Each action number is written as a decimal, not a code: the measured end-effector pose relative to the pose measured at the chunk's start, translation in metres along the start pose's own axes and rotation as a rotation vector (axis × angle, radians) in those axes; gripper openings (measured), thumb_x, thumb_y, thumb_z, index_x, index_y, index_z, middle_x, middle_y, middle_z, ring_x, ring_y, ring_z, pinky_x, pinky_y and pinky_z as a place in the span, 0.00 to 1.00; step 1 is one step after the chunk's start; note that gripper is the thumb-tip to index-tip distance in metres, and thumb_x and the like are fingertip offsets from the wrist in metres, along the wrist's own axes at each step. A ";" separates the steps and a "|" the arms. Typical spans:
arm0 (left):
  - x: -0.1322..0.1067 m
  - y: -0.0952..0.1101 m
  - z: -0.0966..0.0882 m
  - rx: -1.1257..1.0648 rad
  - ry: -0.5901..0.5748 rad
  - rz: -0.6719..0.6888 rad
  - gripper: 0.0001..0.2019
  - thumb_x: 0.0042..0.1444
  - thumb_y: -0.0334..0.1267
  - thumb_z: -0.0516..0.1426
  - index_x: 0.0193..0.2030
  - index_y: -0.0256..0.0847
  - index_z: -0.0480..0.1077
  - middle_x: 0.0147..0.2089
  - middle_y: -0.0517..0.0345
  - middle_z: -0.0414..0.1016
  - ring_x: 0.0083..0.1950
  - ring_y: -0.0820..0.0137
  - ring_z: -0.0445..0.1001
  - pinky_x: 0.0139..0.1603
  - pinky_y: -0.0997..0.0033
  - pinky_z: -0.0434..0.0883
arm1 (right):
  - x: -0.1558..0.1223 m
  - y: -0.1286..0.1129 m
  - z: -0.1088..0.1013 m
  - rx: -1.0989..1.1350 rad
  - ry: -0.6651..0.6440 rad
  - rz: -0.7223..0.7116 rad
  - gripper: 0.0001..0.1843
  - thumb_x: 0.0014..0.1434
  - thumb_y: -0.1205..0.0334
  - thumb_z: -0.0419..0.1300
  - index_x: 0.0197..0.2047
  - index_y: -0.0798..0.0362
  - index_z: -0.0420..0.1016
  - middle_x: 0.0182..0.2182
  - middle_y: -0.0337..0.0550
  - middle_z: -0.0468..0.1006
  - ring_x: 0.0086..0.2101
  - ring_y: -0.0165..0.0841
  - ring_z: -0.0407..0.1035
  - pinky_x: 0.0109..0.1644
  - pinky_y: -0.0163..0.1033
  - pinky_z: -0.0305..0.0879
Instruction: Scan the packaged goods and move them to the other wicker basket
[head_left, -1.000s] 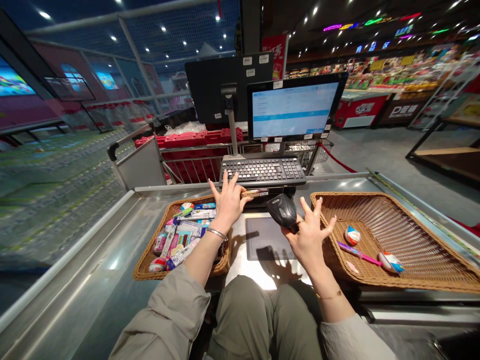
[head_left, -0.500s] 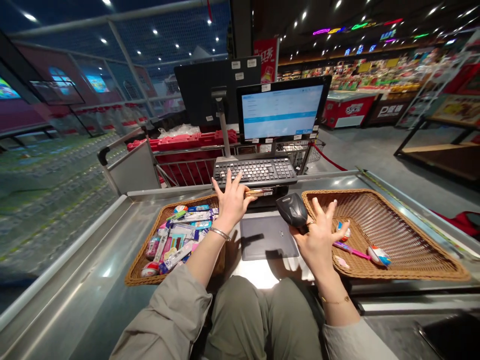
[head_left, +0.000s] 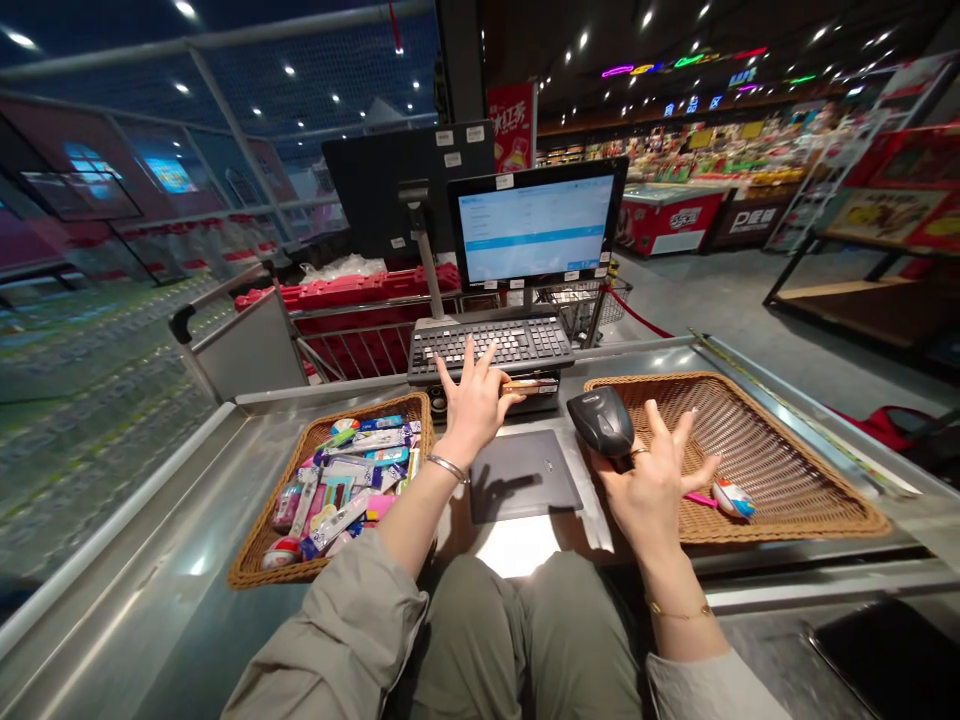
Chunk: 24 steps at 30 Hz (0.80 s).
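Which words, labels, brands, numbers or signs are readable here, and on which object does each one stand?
"红茶", on the red poster; its first character is unclear.
"食品区", it seems, on the distant blue lit sign.
"P", on the dark panel; the characters beside it are blurred.
Too small or blurred: screen, keyboard, white stickers, grey pad, scanner, red freezer, packages, thin item in the left hand.

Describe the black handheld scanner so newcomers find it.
Start at the lit, black-framed monitor. Below right, near the left rim of the right-side brown wicker basket, the right hand holds the black plastic scanner. Unlike the flat black keyboard, it's rounded and hand-held.
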<state>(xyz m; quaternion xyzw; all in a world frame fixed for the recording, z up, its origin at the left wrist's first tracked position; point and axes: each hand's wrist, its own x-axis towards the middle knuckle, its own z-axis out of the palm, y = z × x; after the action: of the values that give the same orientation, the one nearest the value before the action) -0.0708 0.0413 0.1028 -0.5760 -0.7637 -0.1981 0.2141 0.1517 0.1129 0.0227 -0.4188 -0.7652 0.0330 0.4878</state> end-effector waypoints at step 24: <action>0.026 0.069 0.032 -0.088 -0.013 0.178 0.09 0.65 0.46 0.59 0.45 0.45 0.72 0.75 0.49 0.60 0.80 0.49 0.41 0.72 0.22 0.30 | 0.000 0.028 -0.032 -0.021 0.124 0.128 0.14 0.59 0.52 0.62 0.32 0.55 0.77 0.68 0.61 0.64 0.72 0.64 0.42 0.65 0.81 0.24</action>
<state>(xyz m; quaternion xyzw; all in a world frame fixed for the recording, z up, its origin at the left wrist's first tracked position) -0.0139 0.0968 0.0944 -0.6515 -0.7015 -0.2080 0.2006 0.1933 0.1199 0.0262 -0.4731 -0.7056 0.0298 0.5267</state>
